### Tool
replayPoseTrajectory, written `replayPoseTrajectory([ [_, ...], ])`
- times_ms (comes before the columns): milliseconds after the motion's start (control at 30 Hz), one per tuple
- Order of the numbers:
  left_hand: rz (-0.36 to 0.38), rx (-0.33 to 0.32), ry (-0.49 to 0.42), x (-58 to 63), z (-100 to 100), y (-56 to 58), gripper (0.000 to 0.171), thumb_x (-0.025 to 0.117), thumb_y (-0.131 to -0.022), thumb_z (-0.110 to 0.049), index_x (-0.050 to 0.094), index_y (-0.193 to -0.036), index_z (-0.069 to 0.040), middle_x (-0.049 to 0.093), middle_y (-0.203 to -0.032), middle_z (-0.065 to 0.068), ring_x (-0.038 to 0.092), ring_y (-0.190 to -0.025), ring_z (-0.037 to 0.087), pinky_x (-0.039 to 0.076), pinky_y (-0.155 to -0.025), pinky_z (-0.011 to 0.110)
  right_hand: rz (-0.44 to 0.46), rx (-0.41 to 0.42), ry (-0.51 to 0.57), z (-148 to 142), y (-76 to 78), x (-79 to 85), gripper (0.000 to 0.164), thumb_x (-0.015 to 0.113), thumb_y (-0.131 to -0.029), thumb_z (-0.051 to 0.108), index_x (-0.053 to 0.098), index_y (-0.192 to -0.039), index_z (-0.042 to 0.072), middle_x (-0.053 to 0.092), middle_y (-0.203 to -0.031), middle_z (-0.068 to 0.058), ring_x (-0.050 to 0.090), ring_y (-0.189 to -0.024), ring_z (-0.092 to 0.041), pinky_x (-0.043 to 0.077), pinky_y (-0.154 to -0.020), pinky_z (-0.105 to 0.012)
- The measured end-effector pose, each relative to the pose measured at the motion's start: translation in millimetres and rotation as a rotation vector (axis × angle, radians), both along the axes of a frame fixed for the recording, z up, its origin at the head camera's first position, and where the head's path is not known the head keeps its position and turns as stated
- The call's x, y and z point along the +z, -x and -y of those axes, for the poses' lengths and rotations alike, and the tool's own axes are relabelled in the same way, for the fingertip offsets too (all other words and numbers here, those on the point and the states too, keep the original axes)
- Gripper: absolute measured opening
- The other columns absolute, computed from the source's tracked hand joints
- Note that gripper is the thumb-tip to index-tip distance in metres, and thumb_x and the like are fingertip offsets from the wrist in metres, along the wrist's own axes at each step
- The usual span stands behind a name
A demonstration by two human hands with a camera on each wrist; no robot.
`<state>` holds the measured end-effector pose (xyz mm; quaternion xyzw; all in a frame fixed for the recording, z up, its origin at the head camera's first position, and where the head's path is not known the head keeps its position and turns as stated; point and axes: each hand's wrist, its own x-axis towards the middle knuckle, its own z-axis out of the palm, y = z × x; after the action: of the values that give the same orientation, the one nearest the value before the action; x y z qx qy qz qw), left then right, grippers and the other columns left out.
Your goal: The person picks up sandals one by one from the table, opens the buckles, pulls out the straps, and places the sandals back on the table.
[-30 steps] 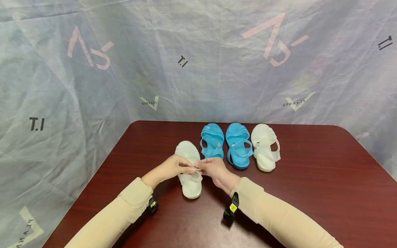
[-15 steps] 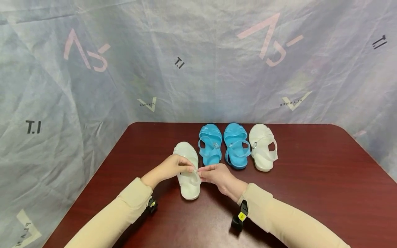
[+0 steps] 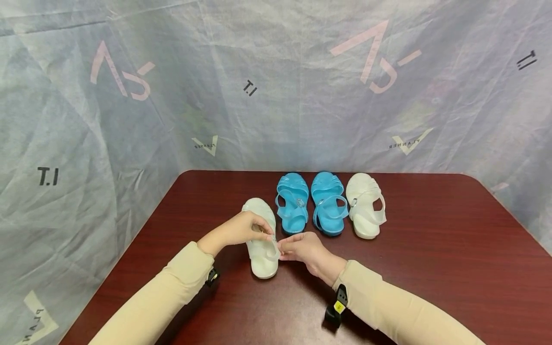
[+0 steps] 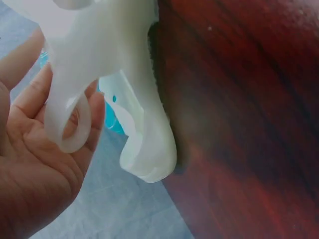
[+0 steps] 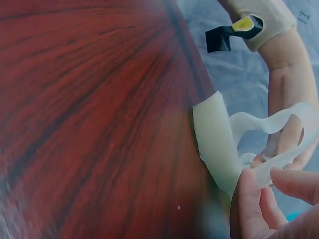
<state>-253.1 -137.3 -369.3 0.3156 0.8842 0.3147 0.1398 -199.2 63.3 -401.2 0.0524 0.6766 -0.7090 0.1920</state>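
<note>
At the far left of the head view, a grey cloth backdrop (image 3: 97,191) hangs beside the dark red wooden surface (image 3: 431,249), with pink, black and pale printed marks on it, and runs on behind. A beige left sleeve (image 3: 157,302) reaches in from the bottom edge, with a black wrist device (image 3: 212,276) under its cuff. Next comes the left hand (image 3: 241,229), its thumb and forefinger pinching the near white sandal (image 3: 263,266) at the fastening on its strap (image 5: 259,123). That sandal stands on the surface, sole down and toe toward the backdrop, nearer the person than the other footwear. On its right side the right hand (image 3: 305,250) pinches the strap too — thumb and fingertips meet on it in the right wrist view.

Just beyond the right hand is the first blue sandal (image 3: 293,221), then the second blue sandal (image 3: 330,223), then the far white sandal (image 3: 363,211). These three stand side by side in a row, toes toward the backdrop, each with a clear or whitish strap. Nearer the person, a black device with a yellow label (image 3: 339,306) sits at the cuff of the right sleeve (image 3: 396,306).
</note>
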Motion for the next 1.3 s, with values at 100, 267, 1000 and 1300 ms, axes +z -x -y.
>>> replayPoseTrajectory([
  [100,0.037,0.009,-0.031,-6.3,0,1.5,0.014,0.072,-0.088,-0.023,0.077,-0.096,-0.013,0.074,-0.093,-0.002,0.064,-0.085,0.007,0.053,-0.077,0.025,0.0,-0.021,0.001,2,-2.8,-1.2,0.02,0.061,-0.087,-0.004,0.066,-0.102,-0.016,0.07,-0.085,-0.01,0.066,-0.066,-0.011,0.059,-0.074,-0.031],
  [267,0.225,0.123,-0.12,-17.1,-1,2.2,0.02,0.072,-0.088,-0.025,0.076,-0.1,-0.009,0.074,-0.1,0.002,0.063,-0.094,0.01,0.052,-0.086,0.029,-0.006,-0.073,0.022,7,-6.7,-2.1,0.019,0.066,-0.087,-0.001,0.068,-0.099,-0.015,0.069,-0.077,-0.007,0.066,-0.066,-0.011,0.059,-0.074,-0.031],
  [1000,0.359,0.209,-0.164,-21.0,0,0.8,0.025,0.074,-0.086,-0.026,0.075,-0.103,-0.007,0.074,-0.103,0.003,0.06,-0.1,0.01,0.048,-0.092,0.03,0.001,-0.02,0.038,7,-8.7,-2.8,0.021,0.061,-0.09,-0.001,0.064,-0.105,-0.016,0.069,-0.083,-0.01,0.067,-0.071,-0.012,0.059,-0.077,-0.031],
  [1300,0.393,0.201,-0.16,-18.6,0,4.4,0.027,0.073,-0.088,-0.024,0.074,-0.107,-0.005,0.074,-0.105,0.004,0.061,-0.1,0.01,0.047,-0.095,0.031,-0.021,-0.039,0.044,8,-5.8,-2.7,0.021,0.062,-0.09,-0.001,0.065,-0.103,-0.016,0.068,-0.078,-0.007,0.066,-0.07,-0.011,0.058,-0.075,-0.029],
])
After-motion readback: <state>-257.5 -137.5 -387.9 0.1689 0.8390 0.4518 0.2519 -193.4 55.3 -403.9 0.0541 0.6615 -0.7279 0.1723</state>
